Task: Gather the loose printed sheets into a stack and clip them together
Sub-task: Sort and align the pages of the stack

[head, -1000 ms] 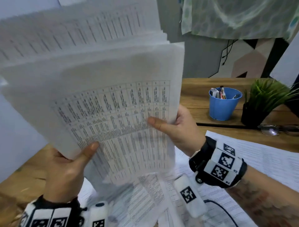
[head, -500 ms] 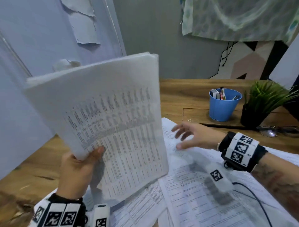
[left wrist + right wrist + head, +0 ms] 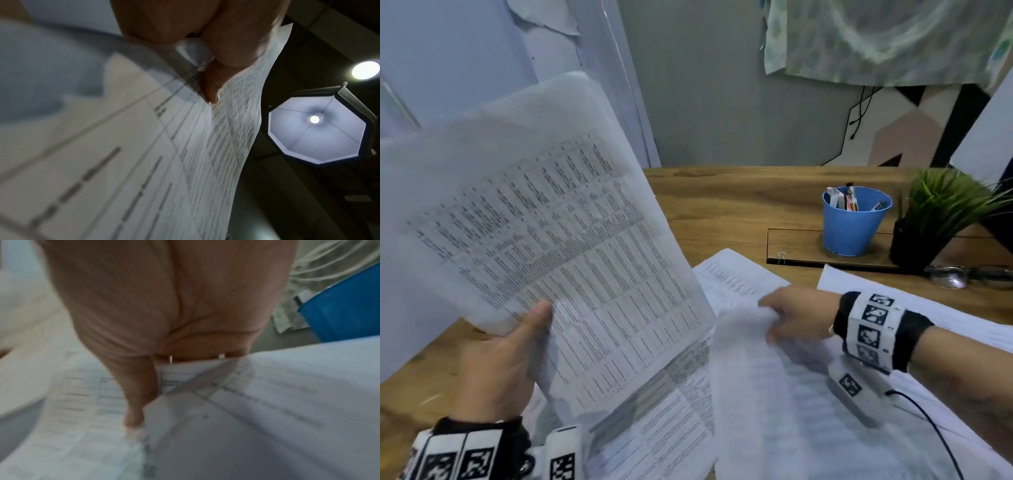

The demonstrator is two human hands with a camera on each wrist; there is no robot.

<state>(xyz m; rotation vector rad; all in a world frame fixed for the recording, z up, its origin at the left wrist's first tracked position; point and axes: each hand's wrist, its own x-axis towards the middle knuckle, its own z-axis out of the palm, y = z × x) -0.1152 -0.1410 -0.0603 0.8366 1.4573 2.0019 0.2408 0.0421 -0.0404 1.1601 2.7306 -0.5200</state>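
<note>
My left hand (image 3: 517, 342) holds up a thick stack of printed sheets (image 3: 558, 240) at the left, tilted, with its thumb on the front page. In the left wrist view the thumb (image 3: 211, 87) presses on the stack (image 3: 164, 162). Over the desk, my right hand (image 3: 791, 318) pinches the top edge of a loose sheet (image 3: 756, 370), which is blurred and partly lifted. The right wrist view shows the thumb (image 3: 135, 402) on top of that sheet (image 3: 267, 402). More loose sheets (image 3: 736, 281) lie spread on the desk. A small binder clip (image 3: 781, 256) rests further back.
A blue cup (image 3: 854, 222) of pens and a potted plant (image 3: 935, 222) stand on a low wooden board (image 3: 798, 243) at the back right. Glasses (image 3: 959, 275) lie beside them. A cable (image 3: 935, 431) runs from my right wrist across the papers.
My right hand let go of the stack, reached down to the desk and took hold of a loose sheet. My left hand alone now holds the stack, swung further left.
</note>
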